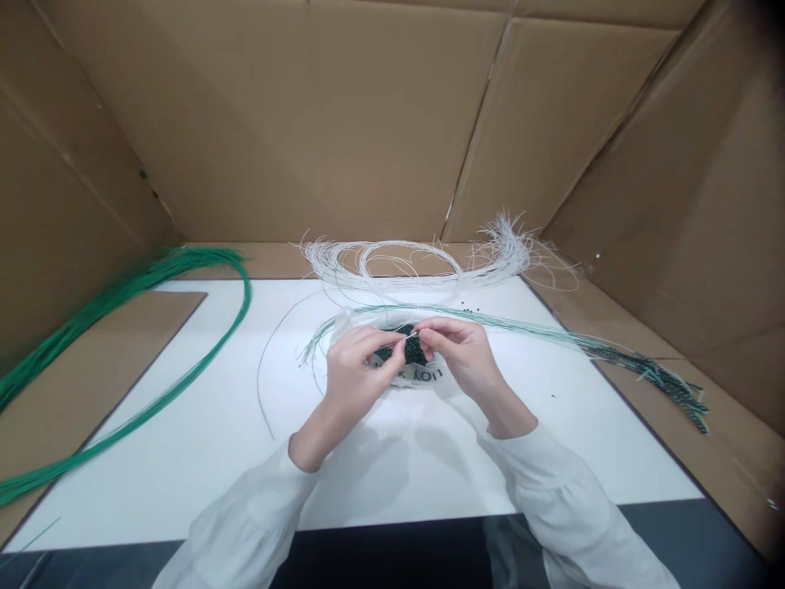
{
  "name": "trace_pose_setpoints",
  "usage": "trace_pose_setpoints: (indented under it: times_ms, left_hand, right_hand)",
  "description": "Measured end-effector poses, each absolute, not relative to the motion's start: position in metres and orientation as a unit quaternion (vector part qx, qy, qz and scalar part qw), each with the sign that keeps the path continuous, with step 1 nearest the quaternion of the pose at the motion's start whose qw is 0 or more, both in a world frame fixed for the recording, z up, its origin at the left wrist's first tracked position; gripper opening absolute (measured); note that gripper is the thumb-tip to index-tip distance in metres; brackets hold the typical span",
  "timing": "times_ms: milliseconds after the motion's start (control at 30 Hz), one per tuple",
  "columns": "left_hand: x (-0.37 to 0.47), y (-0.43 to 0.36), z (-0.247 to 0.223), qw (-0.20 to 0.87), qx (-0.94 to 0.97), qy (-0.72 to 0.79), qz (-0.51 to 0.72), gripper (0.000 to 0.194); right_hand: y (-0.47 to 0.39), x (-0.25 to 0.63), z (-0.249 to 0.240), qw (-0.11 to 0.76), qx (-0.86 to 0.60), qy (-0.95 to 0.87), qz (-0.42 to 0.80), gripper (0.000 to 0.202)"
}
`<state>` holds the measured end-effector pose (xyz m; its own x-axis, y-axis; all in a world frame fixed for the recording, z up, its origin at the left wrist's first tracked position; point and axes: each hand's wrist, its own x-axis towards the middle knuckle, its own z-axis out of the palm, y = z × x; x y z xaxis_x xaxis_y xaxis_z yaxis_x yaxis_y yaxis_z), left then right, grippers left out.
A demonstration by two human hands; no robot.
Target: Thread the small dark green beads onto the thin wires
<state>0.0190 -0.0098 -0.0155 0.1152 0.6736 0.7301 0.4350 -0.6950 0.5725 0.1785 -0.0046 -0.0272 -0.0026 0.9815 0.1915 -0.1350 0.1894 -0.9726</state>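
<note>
Over a white plastic bag (423,378) with dark lettering, my two hands meet fingertip to fingertip. My left hand (361,356) is closed in a pinch on a thin pale strand (410,336). Opposite it, my right hand (457,348) also pinches, at the strand's end; whatever tiny piece its fingertips hold is too small to make out. Small dark green beads (398,352) fill the bag's opening just under the fingers. The rest of the strand is hard to follow among the others behind the hands.
Left lies a big loop of green strands (236,323). A coiled white bundle (410,282) is at the back. Green strands run right to dark, beaded-looking ends (668,388). Several loose dark beads (471,310) dot the white board (214,474). Cardboard walls (307,123) enclose the back and sides.
</note>
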Motion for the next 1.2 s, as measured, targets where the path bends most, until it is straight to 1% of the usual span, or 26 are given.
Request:
trace_pose_setpoints:
  times_ms: [333,1200]
  left_hand:
    - [0.018,-0.009,-0.015,0.106,0.746,0.367,0.545,0.007]
    - [0.018,-0.008,-0.018,0.099,0.751,0.364,0.541,0.008]
  right_hand:
    - [-0.006,0.177,-0.020,0.577,-0.409,-0.532,0.466,0.008]
    - [-0.006,0.176,-0.019,0.576,-0.401,-0.538,0.466,0.008]
